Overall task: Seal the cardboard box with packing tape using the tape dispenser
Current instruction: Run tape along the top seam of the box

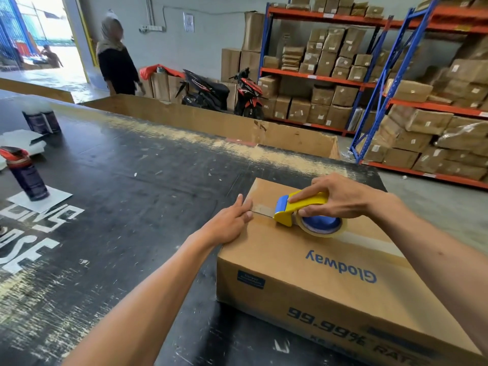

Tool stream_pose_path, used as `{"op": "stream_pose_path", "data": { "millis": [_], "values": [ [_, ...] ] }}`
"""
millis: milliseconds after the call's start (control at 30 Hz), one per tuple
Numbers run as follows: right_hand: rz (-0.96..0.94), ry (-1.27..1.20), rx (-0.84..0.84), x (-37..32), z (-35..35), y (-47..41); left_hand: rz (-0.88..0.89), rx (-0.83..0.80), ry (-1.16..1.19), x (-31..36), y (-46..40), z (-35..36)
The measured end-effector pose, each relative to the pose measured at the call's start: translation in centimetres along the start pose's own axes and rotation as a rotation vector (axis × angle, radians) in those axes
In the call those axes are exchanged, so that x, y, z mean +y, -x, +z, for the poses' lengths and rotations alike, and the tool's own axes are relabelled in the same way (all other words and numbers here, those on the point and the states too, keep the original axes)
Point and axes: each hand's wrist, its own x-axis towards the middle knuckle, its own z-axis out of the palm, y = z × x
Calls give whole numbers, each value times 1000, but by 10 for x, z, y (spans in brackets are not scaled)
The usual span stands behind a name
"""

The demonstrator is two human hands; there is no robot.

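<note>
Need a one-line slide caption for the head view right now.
Right hand runs the yellow tape dispenser along the cardboard box top seam while the left hand presses its edge.

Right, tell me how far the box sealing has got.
Done: a tape strip already covers the seam behind the dispenser. In hand: the right hand holds the yellow tape dispenser on the cardboard box; the left hand presses the far edge. Left: the short seam stretch by that edge.

Left hand: flat, fingers extended, palm pressing down.
Right hand: curled in a grip, forefinger stretched forward.
</note>
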Motion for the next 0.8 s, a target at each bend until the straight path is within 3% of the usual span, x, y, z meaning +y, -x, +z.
{"op": "stream_pose_path", "data": {
  "millis": [300, 400, 500, 633, 800],
  "values": [
    [63, 58, -61, 34, -11, 69, -3, -9, 26, 3, 1, 3],
    [57, 141, -68, 34, -6, 66, 30, 5, -368, 16, 1, 4],
    [69, 176, -74, 34, -7, 62, 194, 42, -734, 38, -6, 19],
    [66, 195, -82, 36, -4, 61, 260, -120, -709, 70, -11, 70],
    [70, 212, -83, 38, -2, 60, 299, -169, -675, 84, -8, 98]
  ]
}}
